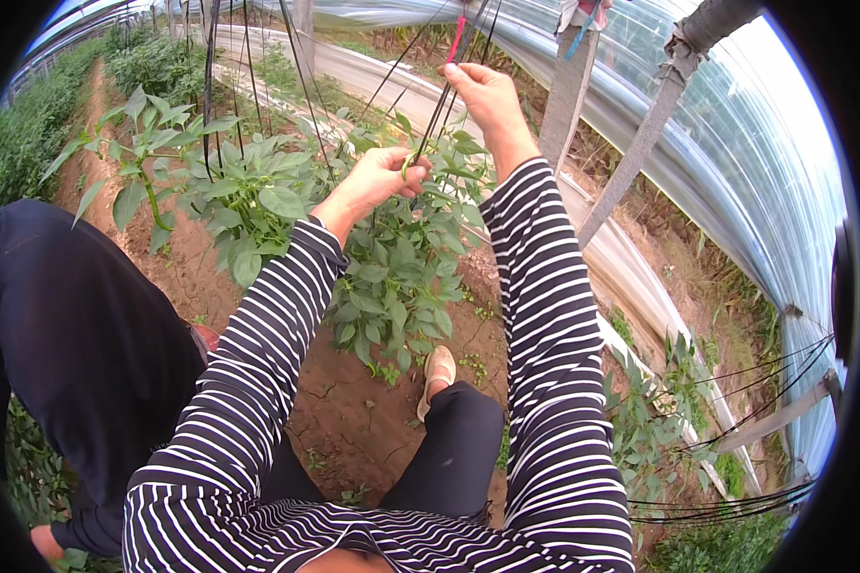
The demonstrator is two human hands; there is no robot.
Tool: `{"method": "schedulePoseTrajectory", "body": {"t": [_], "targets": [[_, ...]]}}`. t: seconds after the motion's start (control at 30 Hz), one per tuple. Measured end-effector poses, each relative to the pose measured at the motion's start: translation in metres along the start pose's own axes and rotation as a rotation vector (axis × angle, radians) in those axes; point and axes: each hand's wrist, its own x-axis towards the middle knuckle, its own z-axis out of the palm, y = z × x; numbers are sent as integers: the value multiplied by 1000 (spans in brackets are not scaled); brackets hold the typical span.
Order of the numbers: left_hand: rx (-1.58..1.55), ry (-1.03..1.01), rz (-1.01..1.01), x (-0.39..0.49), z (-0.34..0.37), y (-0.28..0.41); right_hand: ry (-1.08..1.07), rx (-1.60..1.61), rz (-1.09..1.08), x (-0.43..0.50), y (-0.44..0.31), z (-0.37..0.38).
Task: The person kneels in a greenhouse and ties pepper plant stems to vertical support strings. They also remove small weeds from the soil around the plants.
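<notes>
In the middle of the head view, my left hand point(381, 177) grips the lower end of several black cords point(437, 118) among the leaves. A thin curved green piece, a stem or a small pepper point(405, 167), shows at its fingers. Higher and to the right, my right hand point(484, 92) pinches at the same slanting cords, beside a pink string point(458, 37). Its fingertips partly hide the exact hold. Below both hands stands a leafy pepper plant point(394, 286). Another pepper plant point(236, 200) is at the left, and a long green pepper point(155, 204) hangs from a branch there.
Another person's dark-clothed leg point(93, 329) is close at my left. Concrete posts point(566, 100) and a slanting pole point(638, 122) stand at the right, before plastic greenhouse sheeting point(731, 186). More black cords point(249, 71) hang at the upper left. Cracked soil point(358, 422) lies underfoot.
</notes>
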Motion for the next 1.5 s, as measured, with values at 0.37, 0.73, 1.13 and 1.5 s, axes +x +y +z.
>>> {"method": "schedulePoseTrajectory", "body": {"t": [0.37, 0.73, 1.13, 1.5], "targets": [[-589, 529, -115, 13, 14, -3, -84, 41, 210, 9, -10, 17], [-59, 283, -6, -206, 51, -8, 223, -523, -82, 51, -6, -34], [-92, 304, -415, -294, 49, -121, 105, 414, 345, 93, -52, 58], [-79, 302, -459, -300, 38, -135, 94, 511, 84, -105, -142, -12]]}}
